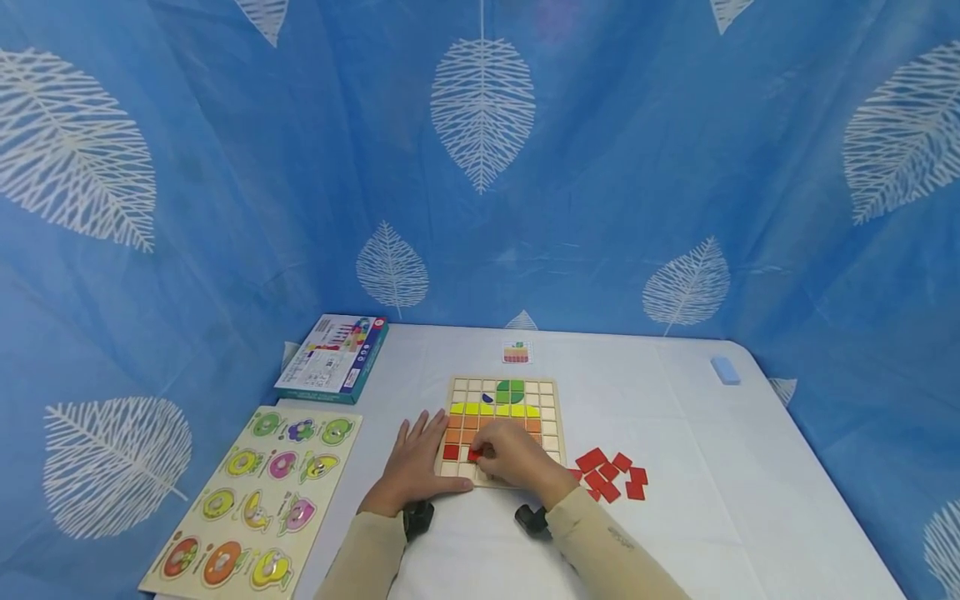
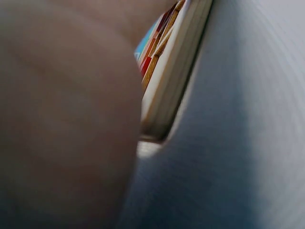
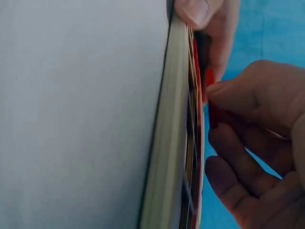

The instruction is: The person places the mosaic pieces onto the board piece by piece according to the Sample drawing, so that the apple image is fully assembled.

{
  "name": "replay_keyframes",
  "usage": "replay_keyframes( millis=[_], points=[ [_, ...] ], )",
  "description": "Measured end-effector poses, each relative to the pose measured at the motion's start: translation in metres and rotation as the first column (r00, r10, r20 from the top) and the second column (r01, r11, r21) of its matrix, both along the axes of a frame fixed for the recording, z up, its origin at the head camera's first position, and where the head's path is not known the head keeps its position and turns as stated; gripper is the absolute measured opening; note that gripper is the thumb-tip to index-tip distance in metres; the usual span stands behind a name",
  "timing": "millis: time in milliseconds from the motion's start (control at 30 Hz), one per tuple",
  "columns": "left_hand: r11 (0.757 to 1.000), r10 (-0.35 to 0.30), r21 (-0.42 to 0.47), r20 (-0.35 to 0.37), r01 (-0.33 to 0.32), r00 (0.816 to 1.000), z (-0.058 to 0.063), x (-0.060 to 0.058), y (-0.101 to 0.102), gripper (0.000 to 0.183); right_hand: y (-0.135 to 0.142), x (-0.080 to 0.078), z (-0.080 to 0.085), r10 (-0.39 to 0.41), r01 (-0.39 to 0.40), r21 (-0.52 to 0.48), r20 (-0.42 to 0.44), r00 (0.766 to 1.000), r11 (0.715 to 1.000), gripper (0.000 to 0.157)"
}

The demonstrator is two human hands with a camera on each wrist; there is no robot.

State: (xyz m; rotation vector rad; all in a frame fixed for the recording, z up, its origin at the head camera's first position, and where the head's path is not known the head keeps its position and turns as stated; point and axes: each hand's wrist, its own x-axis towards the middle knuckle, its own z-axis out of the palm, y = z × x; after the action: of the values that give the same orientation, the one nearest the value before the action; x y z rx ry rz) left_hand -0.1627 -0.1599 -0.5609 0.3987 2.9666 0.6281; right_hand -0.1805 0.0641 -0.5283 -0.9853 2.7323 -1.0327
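A wooden grid board (image 1: 549,414) lies on the white table, with green, yellow, orange and red tiles set in its cells. My left hand (image 1: 414,467) rests along the board's left edge, fingers extended and thumb along the near edge. Between thumb and fingertips, my right hand (image 1: 517,454) pinches a red tile (image 3: 213,112) over the lower rows. One red tile (image 1: 451,452) sits in a cell at the lower left. The left wrist view is mostly palm, beside the board's corner. To the right of the board lies a loose pile of red tiles (image 1: 600,475).
Behind the board is a small picture card (image 1: 517,352). A game box (image 1: 330,358) lies at the back left, with a fruit puzzle board (image 1: 300,508) in front of it. A light-blue block (image 1: 725,370) lies at the far right. Blue leaf-patterned cloth (image 1: 600,167) surrounds the table.
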Motion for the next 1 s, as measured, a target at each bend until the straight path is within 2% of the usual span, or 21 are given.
replay_keyframes(
  millis=[200, 433, 667, 833, 1000],
  points=[
    [1.000, -0.004, 0.012, -0.002, 0.004, 1.000, 0.003, 0.000, 0.000, 0.125, -0.014, 0.000, 0.003, 0.027, -0.018, 0.092, -0.090, 0.996, 0.996, 0.012],
    [1.000, -0.015, 0.009, -0.012, 0.016, 1.000, 0.000, 0.001, -0.002, 0.127, -0.021, 0.002, 0.001, 0.018, -0.001, 0.129, -0.131, 0.991, 0.992, 0.016],
    [1.000, -0.015, 0.012, -0.025, 0.015, 1.000, -0.002, 0.000, -0.002, 0.128, -0.019, 0.004, 0.000, -0.015, 0.031, 0.098, -0.151, 0.988, 0.995, 0.017],
    [1.000, -0.020, 0.002, -0.035, 0.020, 0.999, -0.003, 0.000, -0.002, 0.128, -0.013, 0.007, 0.000, -0.024, 0.033, 0.073, -0.121, 0.992, 0.997, 0.014],
    [1.000, -0.016, 0.002, -0.033, 0.016, 0.999, -0.003, 0.000, -0.001, 0.127, 0.002, 0.010, -0.001, -0.076, 0.079, 0.025, -0.090, 0.993, 0.997, 0.009]
  ],
)
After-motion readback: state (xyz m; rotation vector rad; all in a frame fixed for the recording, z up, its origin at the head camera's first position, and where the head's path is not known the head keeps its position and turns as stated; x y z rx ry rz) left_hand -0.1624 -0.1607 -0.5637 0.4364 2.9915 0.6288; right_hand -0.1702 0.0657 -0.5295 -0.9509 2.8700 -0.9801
